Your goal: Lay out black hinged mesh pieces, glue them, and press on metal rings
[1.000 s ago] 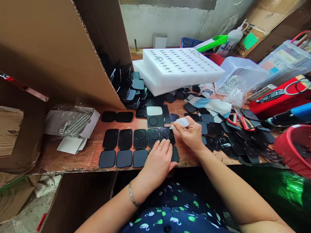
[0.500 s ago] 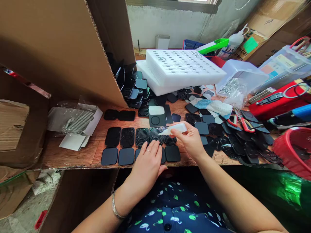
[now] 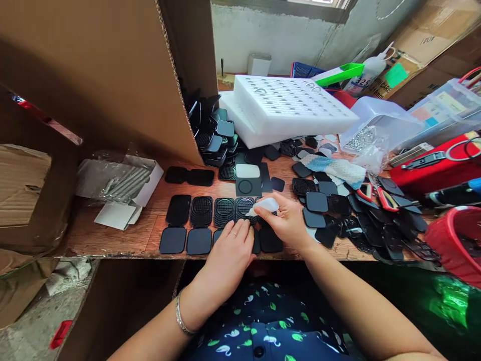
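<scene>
My right hand grips a small white squeeze bottle, tilted so its narrow nozzle points down-left at a ridged black panel. That panel is the upper half of one of several hinged black cases lying unfolded in a row. Smooth square lower halves, such as this flat black lid, face up along the table's front edge. My left hand lies flat over the lower halves in the middle of the row, fingers stretched out, covering parts of them. Whether liquid leaves the nozzle I cannot make out.
Behind the row sits a white foam block with slots. A tall cardboard sheet rises at left, beside bagged metal rods. Loose black pieces, red-handled scissors and a red basket are at right.
My right hand has moved the bottle slightly left and down, with the nozzle now lower over the ridged panel. My left hand stays on the lower halves. The view has shifted slightly.
</scene>
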Action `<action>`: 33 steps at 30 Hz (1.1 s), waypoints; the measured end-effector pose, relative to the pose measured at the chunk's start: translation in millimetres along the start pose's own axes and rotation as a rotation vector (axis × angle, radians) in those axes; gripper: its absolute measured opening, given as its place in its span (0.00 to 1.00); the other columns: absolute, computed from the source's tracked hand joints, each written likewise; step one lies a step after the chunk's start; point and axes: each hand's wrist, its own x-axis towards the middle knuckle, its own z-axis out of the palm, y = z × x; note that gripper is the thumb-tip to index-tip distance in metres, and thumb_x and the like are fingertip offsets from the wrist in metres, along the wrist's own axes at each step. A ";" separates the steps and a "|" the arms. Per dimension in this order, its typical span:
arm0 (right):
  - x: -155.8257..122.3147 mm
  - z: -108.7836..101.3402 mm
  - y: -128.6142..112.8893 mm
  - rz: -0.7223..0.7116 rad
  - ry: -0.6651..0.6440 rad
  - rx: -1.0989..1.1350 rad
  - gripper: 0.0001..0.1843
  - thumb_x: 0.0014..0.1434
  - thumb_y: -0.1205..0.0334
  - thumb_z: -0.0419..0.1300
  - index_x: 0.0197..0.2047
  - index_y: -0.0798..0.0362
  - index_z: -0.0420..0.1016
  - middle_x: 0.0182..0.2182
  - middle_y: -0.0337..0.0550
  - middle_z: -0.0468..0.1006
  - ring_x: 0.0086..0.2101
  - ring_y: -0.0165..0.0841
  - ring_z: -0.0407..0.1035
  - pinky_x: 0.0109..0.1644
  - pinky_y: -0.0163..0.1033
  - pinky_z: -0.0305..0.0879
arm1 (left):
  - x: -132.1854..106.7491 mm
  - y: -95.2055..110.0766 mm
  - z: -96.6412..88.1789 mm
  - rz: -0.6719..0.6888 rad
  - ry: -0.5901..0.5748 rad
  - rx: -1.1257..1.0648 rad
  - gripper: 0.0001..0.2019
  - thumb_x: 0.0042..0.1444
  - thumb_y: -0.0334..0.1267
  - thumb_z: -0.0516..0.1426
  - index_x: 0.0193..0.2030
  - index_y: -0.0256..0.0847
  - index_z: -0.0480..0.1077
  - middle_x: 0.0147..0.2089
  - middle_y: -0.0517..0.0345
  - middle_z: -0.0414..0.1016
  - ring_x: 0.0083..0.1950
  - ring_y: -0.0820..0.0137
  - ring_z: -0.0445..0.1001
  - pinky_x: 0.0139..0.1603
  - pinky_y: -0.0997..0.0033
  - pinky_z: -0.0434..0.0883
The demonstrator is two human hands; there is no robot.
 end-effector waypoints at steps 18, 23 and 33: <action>32.0 -4.6 7.3 0.119 0.136 0.209 0.18 0.54 0.46 0.68 0.32 0.52 0.75 0.26 0.38 0.76 0.28 0.31 0.66 0.33 0.36 0.63 | 0.2 0.2 2.5 0.007 0.002 0.013 0.25 0.58 0.39 0.66 0.59 0.28 0.70 0.63 0.35 0.73 0.63 0.53 0.74 0.66 0.54 0.69; 43.5 8.8 12.0 0.093 0.118 0.164 0.18 0.54 0.46 0.67 0.29 0.52 0.71 0.23 0.35 0.72 0.26 0.29 0.62 0.31 0.35 0.58 | -0.1 -0.3 2.2 0.003 -0.013 0.003 0.26 0.58 0.39 0.66 0.60 0.27 0.70 0.64 0.35 0.73 0.65 0.52 0.73 0.67 0.54 0.69; 40.8 5.4 10.6 0.013 0.076 -0.011 0.15 0.58 0.48 0.66 0.31 0.51 0.73 0.24 0.35 0.72 0.26 0.29 0.62 0.31 0.35 0.57 | -0.7 0.0 1.9 0.006 0.007 0.012 0.23 0.60 0.38 0.64 0.59 0.31 0.70 0.64 0.36 0.73 0.65 0.53 0.73 0.66 0.54 0.68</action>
